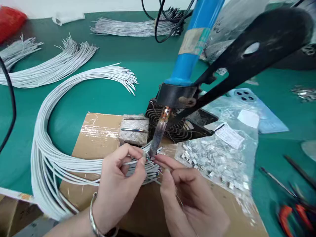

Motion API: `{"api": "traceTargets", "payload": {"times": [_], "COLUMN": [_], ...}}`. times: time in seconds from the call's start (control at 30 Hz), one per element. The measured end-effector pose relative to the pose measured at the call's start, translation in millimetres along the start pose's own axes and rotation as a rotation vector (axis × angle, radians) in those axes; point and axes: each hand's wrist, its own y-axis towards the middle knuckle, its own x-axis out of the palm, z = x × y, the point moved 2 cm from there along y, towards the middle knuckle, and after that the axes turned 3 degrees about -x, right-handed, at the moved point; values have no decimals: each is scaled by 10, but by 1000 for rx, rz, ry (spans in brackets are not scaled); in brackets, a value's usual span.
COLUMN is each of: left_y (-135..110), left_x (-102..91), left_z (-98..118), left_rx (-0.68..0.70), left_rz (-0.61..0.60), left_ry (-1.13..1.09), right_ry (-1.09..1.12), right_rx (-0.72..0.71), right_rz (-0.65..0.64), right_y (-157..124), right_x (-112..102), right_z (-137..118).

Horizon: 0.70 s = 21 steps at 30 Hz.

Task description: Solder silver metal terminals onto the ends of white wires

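While a fine cable end is pinched in the left hand, a thin wire is held loosely by the curled right hand. Just ahead of the fingertips, a blue-handled soldering iron is mounted tip-down; beyond the right hand, small connectors are spread.
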Motion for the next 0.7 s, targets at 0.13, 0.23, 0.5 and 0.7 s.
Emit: {"api": "traceTargets", "payload": {"times": [0.13, 0.23, 0.5, 0.7], "left_y": [-11, -3, 0, 4], "left_x": [-8, 1, -2, -4], "left_z": [28, 43, 59, 63], "left_rx": [1, 2, 23, 16], "left_rz": [11, 13, 35, 43], "left_ry": [-14, -34, -31, -7], "right_ry": [-26, -41, -56, -62], "right_rx": [-11, -55, -74, -83], "right_rz": [1, 12, 21, 15], "right_y": [5, 15, 29, 34], "right_x": [-23, -28, -23, -29], "right_z": [-4, -24, -43, -39]}}
